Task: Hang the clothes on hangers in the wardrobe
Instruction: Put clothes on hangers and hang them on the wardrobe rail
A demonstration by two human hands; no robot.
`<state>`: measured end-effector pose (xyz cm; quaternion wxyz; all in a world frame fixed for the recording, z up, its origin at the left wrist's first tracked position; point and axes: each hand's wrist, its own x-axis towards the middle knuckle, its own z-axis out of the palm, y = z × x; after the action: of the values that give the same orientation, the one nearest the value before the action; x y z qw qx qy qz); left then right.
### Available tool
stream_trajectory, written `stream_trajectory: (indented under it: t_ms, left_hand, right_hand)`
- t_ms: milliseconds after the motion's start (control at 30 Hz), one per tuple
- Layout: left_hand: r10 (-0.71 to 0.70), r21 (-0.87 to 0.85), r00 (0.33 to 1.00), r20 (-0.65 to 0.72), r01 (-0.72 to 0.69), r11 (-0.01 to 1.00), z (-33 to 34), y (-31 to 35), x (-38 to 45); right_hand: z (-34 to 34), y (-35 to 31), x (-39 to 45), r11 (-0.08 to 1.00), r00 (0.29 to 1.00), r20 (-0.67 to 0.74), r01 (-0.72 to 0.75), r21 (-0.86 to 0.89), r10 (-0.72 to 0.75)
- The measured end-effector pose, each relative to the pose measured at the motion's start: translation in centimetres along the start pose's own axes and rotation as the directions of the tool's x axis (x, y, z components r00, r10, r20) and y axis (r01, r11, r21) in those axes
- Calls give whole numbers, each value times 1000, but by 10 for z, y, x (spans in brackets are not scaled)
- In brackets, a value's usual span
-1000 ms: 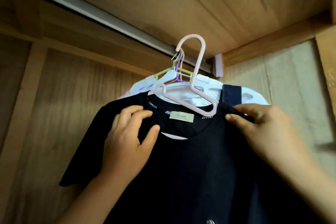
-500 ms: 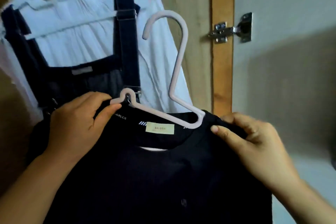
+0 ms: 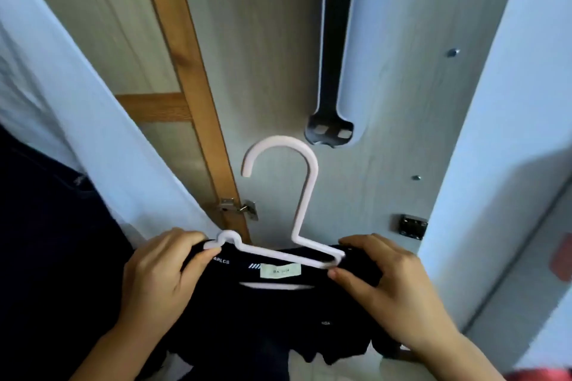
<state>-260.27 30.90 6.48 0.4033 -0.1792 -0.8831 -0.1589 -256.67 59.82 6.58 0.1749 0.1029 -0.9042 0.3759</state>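
- Head view: black T-shirt (image 3: 272, 312) sits on a pale pink hanger (image 3: 305, 210), held up in front of the person, low centre of frame.
- Left hand (image 3: 161, 275) pinches the shirt's left shoulder at the hanger's notched end; thumb and fingers curled round fabric and hanger tip.
- Right hand (image 3: 393, 284) grips the shirt's right shoulder at the hanger's other bend; thumb tip just under the hanger arm, fingers wrapped over bunched fabric.
- Hanger hook points up and opens to the left; it hangs on nothing, free in the air.
- Neck label (image 3: 280, 271) faces the camera, just below the hanger's sloped arm; white lettering on the collar beside it, partly hidden by the left thumb.
- Behind the hook: grey door panel (image 3: 272, 71) with a dark long recessed handle (image 3: 332, 49), a hinge (image 3: 238, 207) on the wooden frame (image 3: 188, 77), and a dark metal fitting (image 3: 413, 226) at right.
- Left edge: white garment (image 3: 93, 133) hanging, dark garment (image 3: 46, 241) below it.
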Motion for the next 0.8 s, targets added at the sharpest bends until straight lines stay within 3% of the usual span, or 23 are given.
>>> stream_trajectory:
  t_ms: [200,433,633,800]
  left_hand:
    - [217,-215,976,36,-204,955,83,80,5]
    - [428,-580,900,85,-304,755,169,179,20]
    - [653,-834,745,134,-271,481,210,260,26]
    - [796,-950,589,141,-146,276,227,329,33]
  right_hand:
    - [-57,60,-55,966,962,-118,-254,-48,247]
    - [-110,103,-122,829,776,-348,-560,4,526]
    - [-135,95,-185,636,472,-571,-762,119,672]
    - [-134,78,-219,456,168,-785,-876,159,596]
